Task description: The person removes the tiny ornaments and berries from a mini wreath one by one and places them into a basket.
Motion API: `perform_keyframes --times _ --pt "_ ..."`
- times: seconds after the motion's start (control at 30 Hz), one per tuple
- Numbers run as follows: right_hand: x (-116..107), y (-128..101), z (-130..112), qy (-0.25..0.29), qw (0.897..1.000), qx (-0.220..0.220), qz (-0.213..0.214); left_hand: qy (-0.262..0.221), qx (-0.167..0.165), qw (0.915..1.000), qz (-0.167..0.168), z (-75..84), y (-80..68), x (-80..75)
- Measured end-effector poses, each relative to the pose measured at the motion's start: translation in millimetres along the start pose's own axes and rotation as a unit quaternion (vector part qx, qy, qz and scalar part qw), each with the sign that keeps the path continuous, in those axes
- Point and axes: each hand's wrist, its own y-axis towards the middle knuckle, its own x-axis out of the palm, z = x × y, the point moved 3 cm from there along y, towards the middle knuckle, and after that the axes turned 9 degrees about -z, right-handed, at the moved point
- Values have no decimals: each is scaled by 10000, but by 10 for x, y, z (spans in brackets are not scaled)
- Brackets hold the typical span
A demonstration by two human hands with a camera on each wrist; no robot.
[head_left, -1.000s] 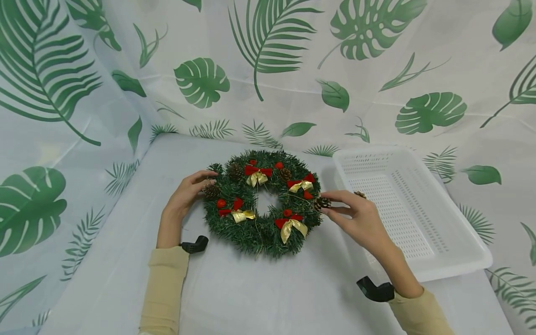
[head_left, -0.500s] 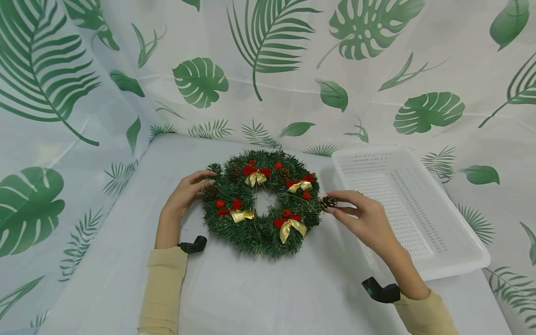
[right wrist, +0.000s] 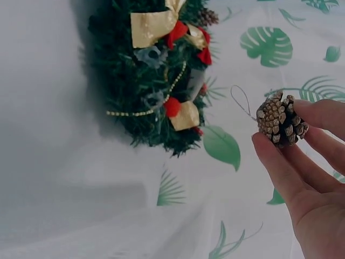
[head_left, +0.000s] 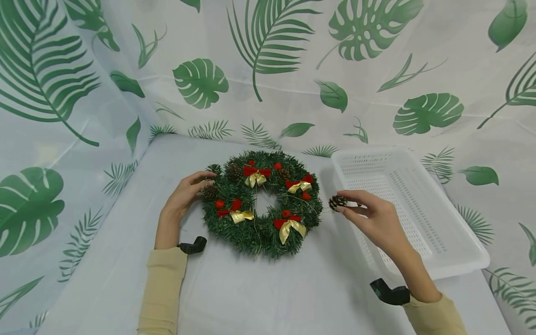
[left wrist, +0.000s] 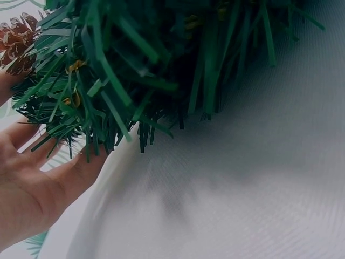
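I see the right hand [head_left: 374,216] pinching a pine cone [head_left: 337,202] between thumb and fingertips; in the right wrist view the cone [right wrist: 280,120] shows a thin wire loop on its top. A second ago this cone sat against the right edge of the wreath [head_left: 261,202]; it now hangs clear of the needles, between the wreath and the white basket [head_left: 460,251]. I judge the cone detached and in transit toward the basket. The left hand [head_left: 186,193] has not shifted: its fingers lie loosely curved against the wreath's left rim, steadying it beside another cone [head_left: 209,190]. The wreath lies flat on the table [head_left: 272,288], position unchanged.
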Motion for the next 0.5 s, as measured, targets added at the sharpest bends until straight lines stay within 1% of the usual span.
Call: perform_keyframes --times 0.07,0.27,0.5 --pt "-28 -14 9 -6 9999 133 42 7 -2 10000 -8 -6 1 -3" --pt "-107 -40 30 120 9995 272 140 0 -27 10000 18 -4 3 -5" --pt "-175 -55 50 99 9991 405 120 -2 -24 10000 34 14 -4 -3"
